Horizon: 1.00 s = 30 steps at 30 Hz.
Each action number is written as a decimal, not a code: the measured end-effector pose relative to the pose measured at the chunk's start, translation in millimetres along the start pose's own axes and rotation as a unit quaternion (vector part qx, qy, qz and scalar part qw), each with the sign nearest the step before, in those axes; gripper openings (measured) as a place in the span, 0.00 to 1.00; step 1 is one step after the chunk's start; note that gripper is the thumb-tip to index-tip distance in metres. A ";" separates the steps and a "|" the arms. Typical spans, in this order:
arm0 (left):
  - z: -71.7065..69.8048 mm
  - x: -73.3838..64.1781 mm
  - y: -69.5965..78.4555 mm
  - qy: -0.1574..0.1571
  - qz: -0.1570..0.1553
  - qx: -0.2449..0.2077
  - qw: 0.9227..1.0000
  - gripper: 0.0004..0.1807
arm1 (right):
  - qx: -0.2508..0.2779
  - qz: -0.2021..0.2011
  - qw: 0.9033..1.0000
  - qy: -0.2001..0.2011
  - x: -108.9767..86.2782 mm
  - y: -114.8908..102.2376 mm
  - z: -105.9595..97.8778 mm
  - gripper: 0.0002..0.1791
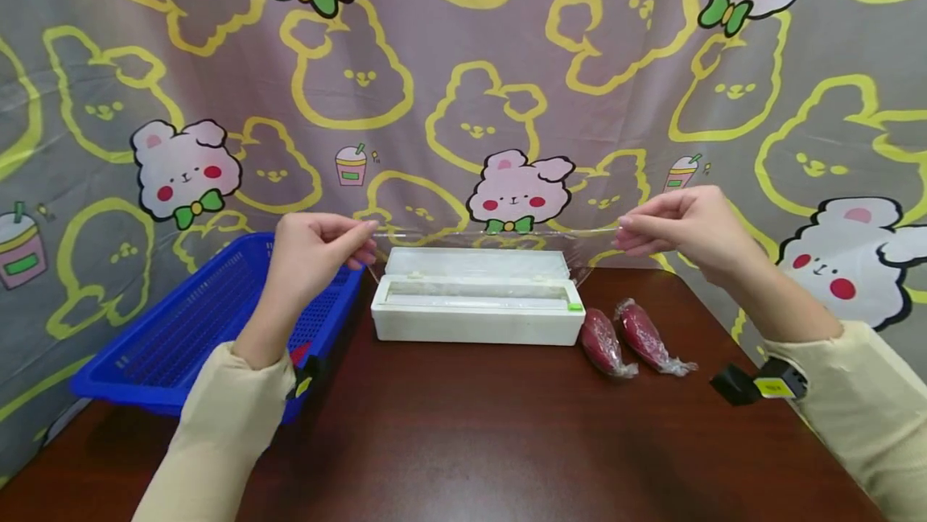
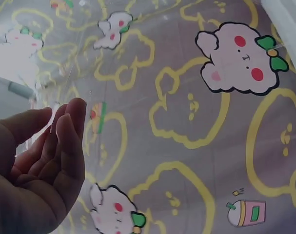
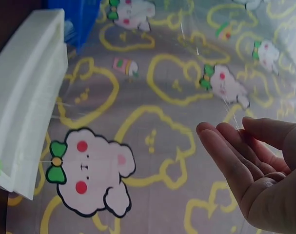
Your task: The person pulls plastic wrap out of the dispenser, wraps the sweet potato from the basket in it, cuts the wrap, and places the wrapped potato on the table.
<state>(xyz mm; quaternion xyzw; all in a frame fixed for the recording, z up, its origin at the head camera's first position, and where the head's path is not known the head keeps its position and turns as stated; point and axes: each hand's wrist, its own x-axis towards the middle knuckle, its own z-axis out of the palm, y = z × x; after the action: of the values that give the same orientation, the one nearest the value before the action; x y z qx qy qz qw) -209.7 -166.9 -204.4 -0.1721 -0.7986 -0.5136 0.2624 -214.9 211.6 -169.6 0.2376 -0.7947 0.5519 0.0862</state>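
A sheet of clear cling film (image 1: 500, 236) is stretched level between my two hands, above a white cling film dispenser box (image 1: 478, 326) with its lid raised. My left hand (image 1: 311, 252) (image 2: 45, 170) pinches the film's left corner between thumb and fingers. At the opposite corner my right hand (image 1: 688, 228) (image 3: 260, 170) pinches it likewise. The film slopes from the hands down towards the box, where the roll shows through the slot. Right of the box lie two dark red, oblong items wrapped in film, a nearer one (image 1: 603, 343) and a farther one (image 1: 647, 334); their kind is unclear.
A blue plastic basket (image 1: 133, 400) stands at the left, partly behind my left forearm. Something red (image 1: 299, 353) shows in it beside my sleeve. The brown table (image 1: 463, 441) meets a patterned curtain (image 1: 427, 23) at the back.
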 end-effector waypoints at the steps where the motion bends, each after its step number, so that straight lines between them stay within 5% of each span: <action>1: -0.6 -6.7 0.0 -0.002 0.007 0.018 1.000 0.12 | -0.018 -0.004 1.000 -0.007 -7.0 0.3 0.6 0.04; 10: 0.4 -55.8 -0.4 -0.005 0.056 0.102 0.993 0.03 | -0.121 0.012 0.992 -0.035 -57.8 11.6 13.4 0.07; 15: 4.5 -78.9 -4.0 0.012 0.090 0.099 0.991 0.02 | -0.079 0.022 0.994 -0.077 -85.1 26.3 23.5 0.05; 20: 6.2 -100.1 -11.6 0.009 0.112 0.079 0.991 0.17 | 0.015 0.025 0.991 -0.132 -103.1 43.9 29.8 0.07; 22: 5.8 -107.5 -15.7 -0.024 0.109 0.076 0.991 0.25 | 0.058 0.026 0.985 -0.158 -107.3 51.1 30.2 0.16; 25: 3.8 -118.5 -23.6 -0.123 0.060 0.029 0.990 0.38 | 0.114 0.057 0.969 -0.210 -113.2 62.6 31.4 0.36; 27: 2.7 -126.0 -31.6 -0.193 0.008 -0.015 0.981 0.46 | 0.142 0.100 0.954 -0.244 -117.6 71.0 34.0 0.45; 30: 3.8 -137.4 -45.4 -0.272 -0.070 -0.068 0.957 0.52 | 0.170 0.169 0.931 -0.275 -125.7 85.3 40.7 0.50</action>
<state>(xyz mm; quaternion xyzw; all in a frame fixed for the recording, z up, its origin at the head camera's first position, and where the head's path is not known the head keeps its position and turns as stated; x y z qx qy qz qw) -125.0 -182.9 -320.7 -0.2667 -0.8128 -0.5178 -0.0138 -140.5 233.5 -306.3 0.2528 -0.7102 0.5983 -0.2717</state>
